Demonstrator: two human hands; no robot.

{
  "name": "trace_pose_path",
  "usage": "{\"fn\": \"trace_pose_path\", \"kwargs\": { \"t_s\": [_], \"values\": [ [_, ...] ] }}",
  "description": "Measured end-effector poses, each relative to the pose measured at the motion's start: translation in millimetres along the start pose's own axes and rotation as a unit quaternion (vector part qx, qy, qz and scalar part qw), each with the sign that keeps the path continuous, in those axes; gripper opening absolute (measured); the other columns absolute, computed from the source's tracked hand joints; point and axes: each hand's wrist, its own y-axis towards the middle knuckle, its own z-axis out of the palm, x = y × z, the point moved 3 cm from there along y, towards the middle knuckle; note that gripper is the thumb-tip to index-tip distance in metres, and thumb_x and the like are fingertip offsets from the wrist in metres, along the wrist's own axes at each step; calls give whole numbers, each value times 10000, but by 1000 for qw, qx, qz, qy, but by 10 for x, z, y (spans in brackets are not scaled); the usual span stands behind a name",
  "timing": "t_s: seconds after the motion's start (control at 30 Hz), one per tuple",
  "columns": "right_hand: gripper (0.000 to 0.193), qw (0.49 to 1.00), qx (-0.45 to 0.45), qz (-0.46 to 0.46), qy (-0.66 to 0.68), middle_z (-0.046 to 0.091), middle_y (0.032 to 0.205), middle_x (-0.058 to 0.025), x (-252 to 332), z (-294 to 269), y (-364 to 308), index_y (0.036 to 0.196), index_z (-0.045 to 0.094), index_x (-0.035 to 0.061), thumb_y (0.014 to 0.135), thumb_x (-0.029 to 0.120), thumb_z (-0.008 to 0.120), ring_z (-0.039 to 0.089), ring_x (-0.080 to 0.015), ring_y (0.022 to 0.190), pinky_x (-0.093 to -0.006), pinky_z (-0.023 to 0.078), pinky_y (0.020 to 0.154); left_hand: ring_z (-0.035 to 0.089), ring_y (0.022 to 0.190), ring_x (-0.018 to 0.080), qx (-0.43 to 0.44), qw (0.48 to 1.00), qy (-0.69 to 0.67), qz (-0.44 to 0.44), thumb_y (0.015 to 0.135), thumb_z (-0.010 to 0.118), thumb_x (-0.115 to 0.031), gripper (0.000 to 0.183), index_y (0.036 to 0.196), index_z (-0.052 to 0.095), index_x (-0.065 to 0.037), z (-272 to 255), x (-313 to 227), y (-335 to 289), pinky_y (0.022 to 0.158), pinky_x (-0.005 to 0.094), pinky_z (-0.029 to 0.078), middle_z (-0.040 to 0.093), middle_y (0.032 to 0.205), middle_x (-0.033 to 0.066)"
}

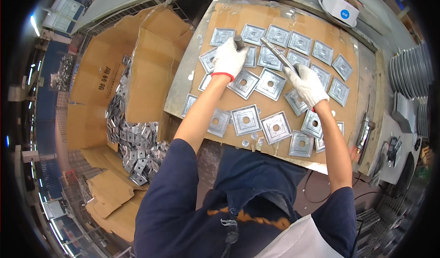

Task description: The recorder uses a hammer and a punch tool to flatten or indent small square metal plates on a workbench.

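My left hand [228,60], in a white knit glove with a red cuff, grips a short grey metal cylinder [239,42] that stands up above one of the far plates. In my right hand [308,85], also gloved, is a long shiny metal rod [274,52] with a stepped end. It slants far left over the plates, its tip close to the cylinder but apart from it. Square metal plates lie in rows under both hands. Nearer ones, such as this plate [238,119], have a round centre hole; a far plate [300,43] shows none.
Cardboard [206,81] covers the worktable, with several small metal discs [245,143] near its front edge. At left, a large carton [94,81] holds many square metal parts [140,155]. A white box [338,7] stands far right; stacked grey discs [409,72] are beyond the table's right side.
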Motion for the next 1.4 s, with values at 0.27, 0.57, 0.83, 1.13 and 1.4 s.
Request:
{"fn": "trace_pose_path", "kwargs": {
  "t_s": [0.27, 0.57, 0.83, 1.13, 1.4],
  "values": [
    [631, 1000, 12, 11, -10, 696, 928, -316, 32, -56, -80, 1024, 680, -35, 1040, 593, 618, 683, -492, 906, -517, 526, 827, 743, 1118, 412, 46, 997, 27, -53, 953, 779, -394, 439, 1215, 700, -51, 20, -63, -75, 967, 496, 570, 792, 1140, 212],
    [473, 962, -143, -193, 127, 727, 868, -254, 1236, -39, -66, 1182, 636, 30, 1101, 494, 590, 718, -495, 819, -538, 563, 752, 765, 1056, 400, 38, 998, 29, -50, 943, 801, -347, 401, 1184, 714, -38, -106, -175, -107, 938, 471, 586, 799, 1076, 207],
    [530, 985, -39, -116, -119, 741, 941, -313, 885, 308, 201, 1141, 632, 16, 1088, 534, 538, 725, -515, 932, -576, 563, 845, 750, 1131, 415, 56, 997, 19, -41, 940, 787, -383, 487, 1243, 714, -9, -63, -216, -104, 988, 479, 581, 790, 1154, 237],
    [449, 984, -134, -101, 58, 690, 832, -203, 523, -68, -186, 1193, 672, 10, 1082, 443, 630, 680, -322, 759, -438, 532, 749, 754, 1053, 411, 46, 998, 30, -8, 929, 777, -341, 421, 1150, 720, 13, -134, -191, -18, 954, 453, 585, 781, 1082, 244],
    [519, 992, 14, 0, -125, 723, 858, -309, 18, 480, -345, 1163, 638, 17, 1091, 525, 558, 732, -499, 858, -557, 552, 782, 777, 817, 243, 51, 998, -43, 16, 902, 786, -261, 317, 1069, 739, 4, -380, -462, -31, 809, 359, 599, 794, 887, 138]
  ]
}}
